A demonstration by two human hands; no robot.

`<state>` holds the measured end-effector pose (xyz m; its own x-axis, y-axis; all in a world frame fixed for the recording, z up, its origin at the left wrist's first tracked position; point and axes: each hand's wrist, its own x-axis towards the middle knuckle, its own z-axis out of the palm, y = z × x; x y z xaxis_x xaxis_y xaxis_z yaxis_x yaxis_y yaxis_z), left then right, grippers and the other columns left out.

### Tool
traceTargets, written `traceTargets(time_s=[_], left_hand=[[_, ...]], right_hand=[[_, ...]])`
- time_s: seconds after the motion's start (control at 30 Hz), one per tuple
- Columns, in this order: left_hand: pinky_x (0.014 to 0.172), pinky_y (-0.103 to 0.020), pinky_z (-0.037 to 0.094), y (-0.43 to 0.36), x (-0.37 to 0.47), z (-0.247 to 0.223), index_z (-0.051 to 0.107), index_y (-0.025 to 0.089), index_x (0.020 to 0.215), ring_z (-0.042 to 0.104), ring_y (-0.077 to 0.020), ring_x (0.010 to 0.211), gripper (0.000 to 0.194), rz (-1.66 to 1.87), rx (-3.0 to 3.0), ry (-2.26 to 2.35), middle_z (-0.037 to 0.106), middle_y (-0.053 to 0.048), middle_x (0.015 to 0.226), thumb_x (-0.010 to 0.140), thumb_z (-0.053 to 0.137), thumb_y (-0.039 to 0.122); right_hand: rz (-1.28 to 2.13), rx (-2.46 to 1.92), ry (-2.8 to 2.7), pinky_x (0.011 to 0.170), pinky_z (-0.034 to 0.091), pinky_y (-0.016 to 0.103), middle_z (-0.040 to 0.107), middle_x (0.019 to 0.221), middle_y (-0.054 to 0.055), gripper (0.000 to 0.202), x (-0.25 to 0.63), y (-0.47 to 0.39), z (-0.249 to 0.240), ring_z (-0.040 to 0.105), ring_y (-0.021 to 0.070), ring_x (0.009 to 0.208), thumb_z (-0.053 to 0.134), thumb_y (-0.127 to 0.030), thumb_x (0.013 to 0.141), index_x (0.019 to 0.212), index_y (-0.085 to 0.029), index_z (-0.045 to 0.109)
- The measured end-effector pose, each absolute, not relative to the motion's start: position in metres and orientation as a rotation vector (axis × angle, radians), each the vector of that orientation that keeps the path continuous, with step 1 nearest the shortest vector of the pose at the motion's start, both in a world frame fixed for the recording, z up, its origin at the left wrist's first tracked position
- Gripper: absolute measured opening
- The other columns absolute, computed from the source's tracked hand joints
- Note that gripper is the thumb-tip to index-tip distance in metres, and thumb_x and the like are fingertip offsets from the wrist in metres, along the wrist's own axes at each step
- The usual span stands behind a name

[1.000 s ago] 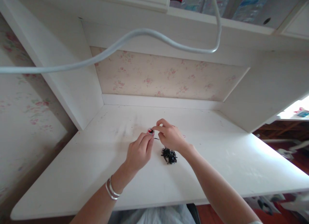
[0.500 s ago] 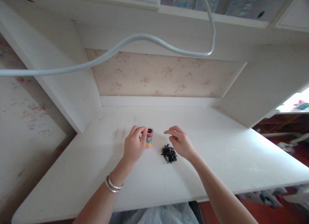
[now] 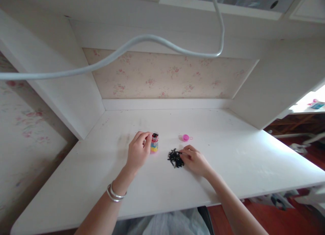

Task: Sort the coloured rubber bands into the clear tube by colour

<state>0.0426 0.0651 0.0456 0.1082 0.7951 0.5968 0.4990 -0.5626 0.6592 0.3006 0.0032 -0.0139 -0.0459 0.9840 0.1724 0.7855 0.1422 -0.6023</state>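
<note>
A small clear jar with blue and yellow colouring and dark pieces at its mouth stands on the white desk. My left hand is beside it, thumb and fingers pinched together at the rim; whatever they hold is too small to make out. To the right lies a loose pile of small black pieces. My right hand touches the pile's right edge with its fingertips drawn together, and what is between them is hidden. A pink round lid with a small loop lies behind my right hand.
A white cable crosses the upper view in front of the shelf. White side panels and a flowered back wall enclose the desk. Plastic-wrapped items sit in the upper compartment.
My right hand has moved down and slightly right onto the black pile, uncovering the pink lid. My left hand remains beside the jar. The view has shifted slightly.
</note>
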Motion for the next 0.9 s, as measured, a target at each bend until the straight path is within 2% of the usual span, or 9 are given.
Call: traceTargets(time_s=[0.27,0.5,0.7,0.8,0.9], left_hand=[[0.064,-0.023,0.045,0.063,0.041,0.044,0.063,0.019,0.092,0.055,-0.0109,0.071,0.02,1.458,2.13,1.291,0.062,-0.002,0.087,0.093,0.046,0.031],[0.067,-0.023,0.047,0.064,0.042,0.042,0.063,0.019,0.094,0.056,-0.0109,0.071,0.019,1.451,2.186,1.278,0.062,-0.003,0.089,0.092,0.047,0.03],[0.066,-0.022,0.047,0.063,0.043,0.043,0.063,0.019,0.095,0.058,-0.0105,0.076,0.019,1.46,2.184,1.273,0.062,-0.003,0.091,0.093,0.046,0.028],[0.066,-0.021,0.047,0.062,0.043,0.045,0.063,0.019,0.094,0.059,-0.0109,0.08,0.019,1.47,2.174,1.279,0.062,-0.003,0.091,0.093,0.045,0.028],[0.064,-0.021,0.046,0.06,0.042,0.046,0.062,0.019,0.093,0.057,-0.0102,0.073,0.019,1.51,2.161,1.293,0.062,-0.003,0.089,0.093,0.045,0.028]], right_hand=[[0.446,-1.604,-1.83,0.065,0.046,0.029,0.062,0.094,0.004,0.024,0.3,0.005,-0.016,0.057,0.0145,0.068,0.049,-0.033,0.089,0.085,-0.022,0.071],[0.417,-1.671,-1.772,0.065,0.047,0.029,0.061,0.095,0.005,0.024,0.308,0.0,-0.018,0.056,0.0129,0.062,0.053,-0.036,0.087,0.089,-0.021,0.072],[0.431,-1.679,-1.771,0.066,0.046,0.028,0.061,0.091,0.004,0.021,0.311,-0.003,-0.017,0.058,0.0136,0.067,0.055,-0.032,0.086,0.08,-0.021,0.072],[0.423,-1.663,-1.721,0.064,0.046,0.029,0.062,0.09,0.004,0.023,0.313,-0.002,-0.016,0.057,0.0137,0.065,0.054,-0.035,0.087,0.08,-0.021,0.072],[0.405,-1.663,-1.625,0.062,0.046,0.029,0.062,0.09,0.004,0.026,0.314,0.0,-0.015,0.057,0.014,0.064,0.055,-0.039,0.086,0.08,-0.021,0.072]])
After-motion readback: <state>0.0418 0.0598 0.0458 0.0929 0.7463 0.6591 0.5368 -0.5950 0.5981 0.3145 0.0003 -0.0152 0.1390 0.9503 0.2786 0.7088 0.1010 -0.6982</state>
